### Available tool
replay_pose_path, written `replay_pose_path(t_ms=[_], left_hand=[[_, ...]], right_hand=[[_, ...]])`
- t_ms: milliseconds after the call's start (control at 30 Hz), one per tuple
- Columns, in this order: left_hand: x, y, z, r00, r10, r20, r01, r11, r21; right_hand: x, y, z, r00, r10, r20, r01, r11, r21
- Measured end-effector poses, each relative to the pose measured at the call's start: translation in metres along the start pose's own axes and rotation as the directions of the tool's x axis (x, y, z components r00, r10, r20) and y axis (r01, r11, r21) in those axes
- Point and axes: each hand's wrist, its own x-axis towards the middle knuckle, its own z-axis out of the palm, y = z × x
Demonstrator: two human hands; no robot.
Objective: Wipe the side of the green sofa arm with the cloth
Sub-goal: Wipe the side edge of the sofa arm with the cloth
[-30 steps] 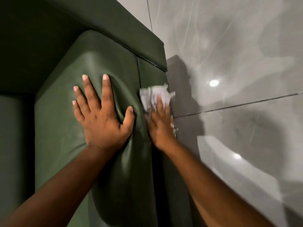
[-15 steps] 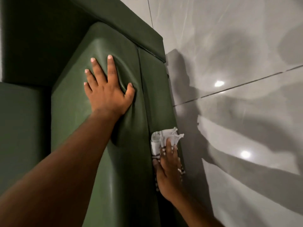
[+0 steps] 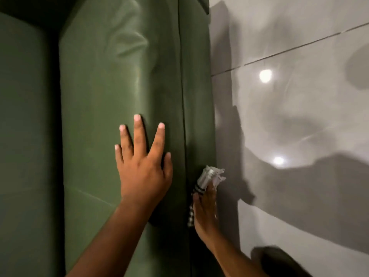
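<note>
The green sofa arm (image 3: 111, 86) fills the middle of the view, its padded top facing me and its outer side (image 3: 197, 96) dropping toward the floor. My left hand (image 3: 142, 168) lies flat on the arm's top with fingers spread, holding nothing. My right hand (image 3: 205, 210) presses a crumpled white cloth (image 3: 209, 176) with dark stripes against the outer side of the arm, low and near me. The cloth bunches out beyond my fingertips.
The green seat cushion (image 3: 26, 136) lies left of the arm. Glossy grey floor tiles (image 3: 299, 116) with light reflections and shadows run along the right. A dark rounded shape (image 3: 279, 260) shows at the bottom right on the floor.
My left hand has slid back along the arm's top toward me. My right hand with the cloth has kept moving along the outer side, nearer the front end. The view has shifted forward.
</note>
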Motion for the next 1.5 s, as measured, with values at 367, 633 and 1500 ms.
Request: replay_pose_path(t_ms=[367, 633, 1500], left_hand=[[-0.037, 0.004, 0.010, 0.998, -0.037, -0.051, 0.036, 0.999, -0.017], [-0.095, 0.001, 0.012, 1.000, 0.019, 0.019, -0.019, 1.000, 0.010], [0.152, 0.006, -0.028, 1.000, 0.017, 0.011, -0.017, 0.999, 0.047]], right_hand=[[0.133, -0.097, -0.007, 0.991, -0.130, -0.019, 0.124, 0.974, -0.191], [-0.019, 0.009, -0.001, 0.992, 0.116, -0.052, -0.117, 0.993, -0.020], [0.214, -0.134, -0.026, 0.972, -0.237, 0.006, 0.236, 0.967, -0.095]])
